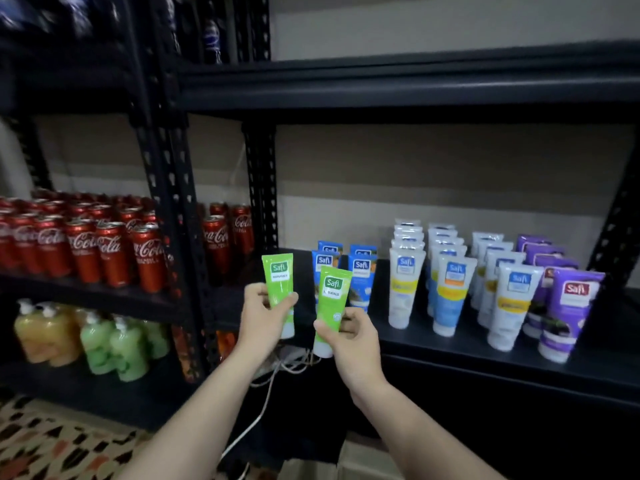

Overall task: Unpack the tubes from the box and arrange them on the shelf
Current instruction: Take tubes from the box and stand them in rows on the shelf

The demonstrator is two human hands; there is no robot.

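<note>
- The left hand (261, 315), at centre frame, pinches a bright green plastic tube with a white cap (278, 284) low on its body, thumb on the front face, so the label stays readable and the cap points down.
- The right hand (349, 336), just right of it, grips a second green plastic tube (331, 301) the same way, fingers curled round its lower half; this tube leans slightly to the right.
- Both tubes are held in the air in front of the black metal shelf (467, 358), near its bare left end, which looks like the spot meant for them.
- Just behind stand dark blue tubes (362, 271); further right, rows of white tubes with blue and yellow labels (450, 292) and purple tubes (568, 306), all cap-down and sorted by colour, so green likely starts a new row.
- At the left of the frame, red cola cans (86, 247) fill a neighbouring rack.
- The box is not clearly visible.
</note>
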